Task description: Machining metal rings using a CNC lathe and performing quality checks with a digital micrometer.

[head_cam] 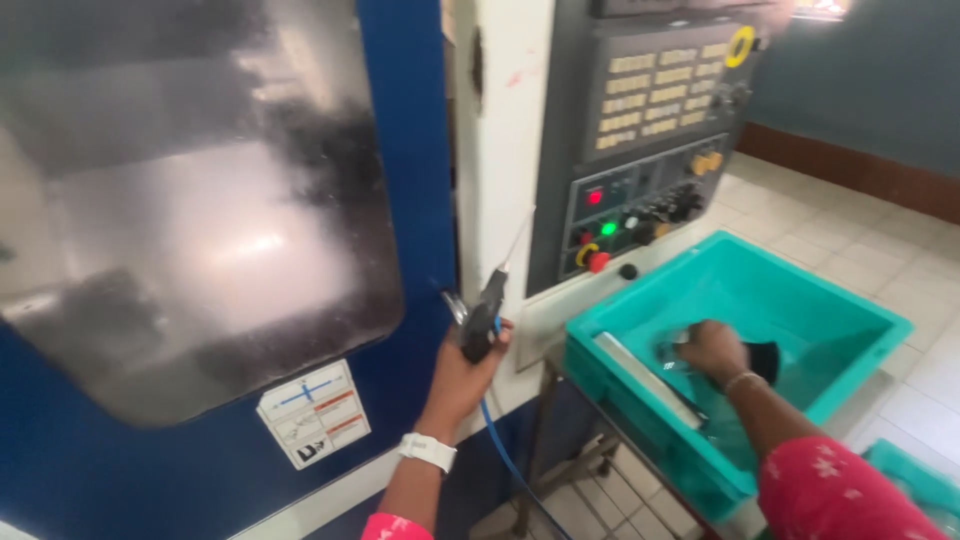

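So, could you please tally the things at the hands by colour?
Teal: 1, the bin
Black: 2, the air gun in the left hand and an object in the bin by the right hand
Blue: 1, the hose
Total: 4

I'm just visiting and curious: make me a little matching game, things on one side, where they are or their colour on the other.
Things:
1. air gun
2. tub
3. hose
4. wristband

Descriptions:
A. white, on the left wrist
B. teal, with the right hand inside it
C. held up in the left hand
D. blue, hanging down below the gun

Pairs: 1-C, 2-B, 3-D, 4-A
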